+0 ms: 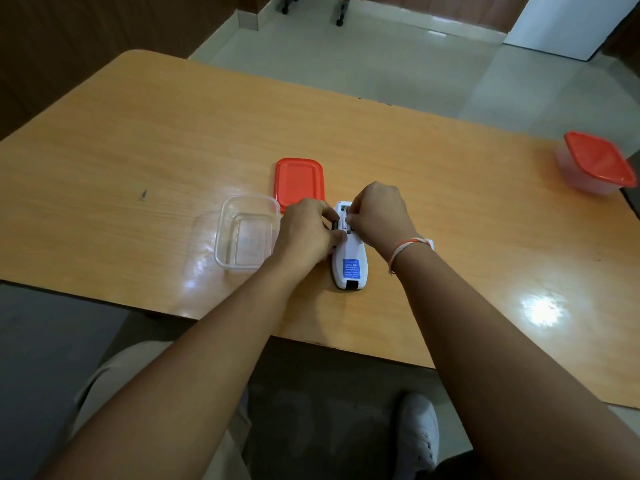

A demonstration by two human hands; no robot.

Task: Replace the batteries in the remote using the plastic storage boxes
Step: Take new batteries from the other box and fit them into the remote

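Observation:
A white remote [349, 268] lies face down near the middle of the table, with a blue label on its back and its battery compartment open at the far end. My left hand [306, 233] pinches a dark battery [335, 225] at the compartment's left side. My right hand [379, 214] has its fingertips pressed into the compartment from the right; what they hold is hidden. A clear, empty plastic box [246, 233] stands just left of my left hand. Its red lid [299, 180] lies flat behind it.
A second clear box with a red lid on it [596, 164] sits at the table's far right edge. The wooden table [138, 150] has its near edge close to my knees. Tiled floor and chair castors lie beyond the table.

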